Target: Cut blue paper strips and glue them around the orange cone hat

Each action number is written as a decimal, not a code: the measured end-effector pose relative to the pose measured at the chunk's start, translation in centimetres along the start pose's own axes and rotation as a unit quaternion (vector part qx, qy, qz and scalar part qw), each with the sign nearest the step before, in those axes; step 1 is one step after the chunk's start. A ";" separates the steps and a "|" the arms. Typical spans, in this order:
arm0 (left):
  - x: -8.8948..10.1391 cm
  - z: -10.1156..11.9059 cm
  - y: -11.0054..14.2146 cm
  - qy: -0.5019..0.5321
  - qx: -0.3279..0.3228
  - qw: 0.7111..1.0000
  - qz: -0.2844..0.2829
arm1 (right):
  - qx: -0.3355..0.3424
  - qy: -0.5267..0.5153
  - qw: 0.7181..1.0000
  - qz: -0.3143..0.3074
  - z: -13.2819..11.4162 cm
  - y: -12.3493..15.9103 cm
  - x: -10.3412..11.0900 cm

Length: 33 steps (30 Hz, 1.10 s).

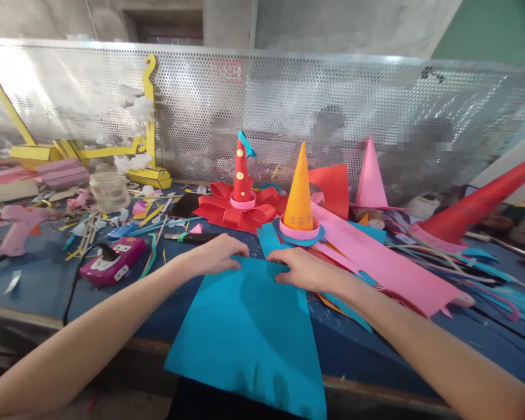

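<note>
Head view: we see blue paper (pixel 249 315) at front of table (pixel 350 350), near end past table edge. Left hand (pixel 214 256), right hand (pixel 306 268) at paper's far edge, fingers bent, thumbs slightly apart from them; we can't tell if pinching. We judge orange cone (pixel 300 195), spotted red cone (pixel 240 178) done, standing in pink bands; blue paper still uncurled, shaping apparently left.

A pink glue gun (pixel 18 229) sits on the left of the table (pixel 41 294) — near it, a purple power strip (pixel 121 262) with a black plug (pixel 108 252). Beyond stands a clear jar (pixel 109 191) — behind everything, a perforated screen (pixel 188 99).
</note>
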<state>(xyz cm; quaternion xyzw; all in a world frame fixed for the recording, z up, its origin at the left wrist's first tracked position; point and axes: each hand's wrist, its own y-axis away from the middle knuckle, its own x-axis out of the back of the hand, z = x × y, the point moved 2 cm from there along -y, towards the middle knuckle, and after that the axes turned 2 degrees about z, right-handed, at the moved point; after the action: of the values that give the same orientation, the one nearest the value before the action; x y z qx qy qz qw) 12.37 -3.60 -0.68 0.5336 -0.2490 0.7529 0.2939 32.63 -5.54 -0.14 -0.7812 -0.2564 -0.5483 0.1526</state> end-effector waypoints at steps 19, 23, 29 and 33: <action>-2.9 1.5 4.2 -0.243 -0.059 0.967 0.050 | 0.195 0.181 0.960 0.089 0.2 3.3 -3.6; -3.7 1.6 4.9 -0.278 -0.085 0.953 0.080 | 0.232 0.223 0.940 0.116 -0.2 4.3 -4.1; -5.1 1.4 5.6 -0.315 -0.085 0.939 0.111 | 0.224 0.288 0.917 0.161 0.1 5.1 -5.3; -5.3 1.5 5.6 -0.339 -0.077 0.929 0.128 | 0.212 0.310 0.913 0.160 0.0 5.6 -5.4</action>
<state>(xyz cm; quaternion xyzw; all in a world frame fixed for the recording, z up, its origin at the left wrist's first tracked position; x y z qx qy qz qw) 10.74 -9.47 -5.62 0.6962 -0.4574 0.5369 0.1333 34.42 -11.41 -4.96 -0.5519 -0.1784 -0.6638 0.4722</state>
